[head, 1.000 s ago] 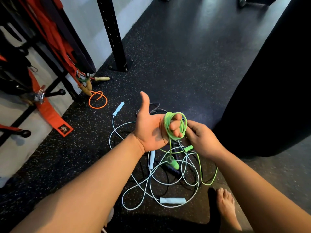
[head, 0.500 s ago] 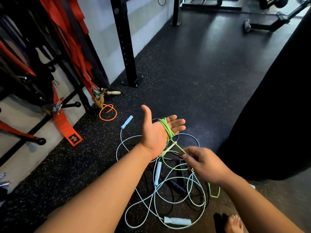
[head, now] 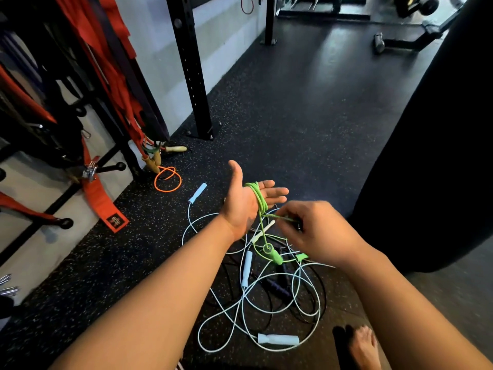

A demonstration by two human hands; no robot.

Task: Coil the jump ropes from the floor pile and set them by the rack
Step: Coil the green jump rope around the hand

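A green jump rope is looped several times around my left hand, which is held palm up with fingers stretched flat. One green handle dangles below that hand. My right hand pinches the free green strand just right of the left palm. Beneath both hands lies the floor pile: a white rope with pale blue handles, tangled with a black rope and dark handles. An orange rope with wooden handles lies by the rack.
The rack's black upright stands at the wall on the left, with red straps and hooks hanging beside it. A black punching bag fills the right side. My bare foot is at the lower right. Weight equipment stands far back.
My left fingers have uncurled and lie flat with the green loops across the palm. My right hand has risen from the pile toward the left hand, pulling the green strand along.
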